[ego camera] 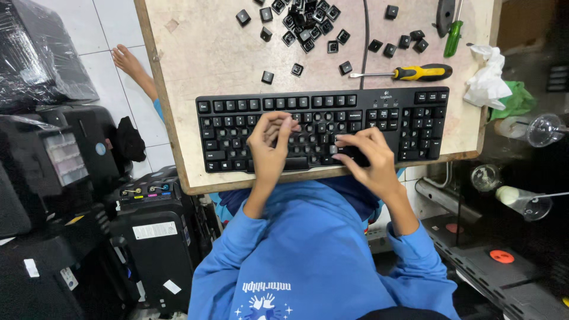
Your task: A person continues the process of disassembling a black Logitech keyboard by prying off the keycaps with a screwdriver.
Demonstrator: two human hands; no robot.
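The black full-size plastic keyboard lies flat across the near edge of the worn beige wooden table, its long side along that edge, and I see many of its middle keys missing, with bare sockets showing. Both hands rest on it. From my view the left hand sits over the middle of the letter block, fingers curled down with the tips pressing among the open sockets; I cannot tell whether it pinches a key. The right hand lies just beside it, over the lower rows, thumb and forefinger closed on a small grey keycap at the board's surface. The blue sleeves run back toward me.

Beyond the keyboard, a yellow-and-black-handled screwdriver lies just past its top edge, shaft pointing left. A green-handled screwdriver lies further back near the right corner, beside crumpled white tissue. A heap of loose black keycaps sits at the far middle of the table, with stray caps scattered between heap and keyboard. A thin black cable runs from the keyboard's top away across the table.
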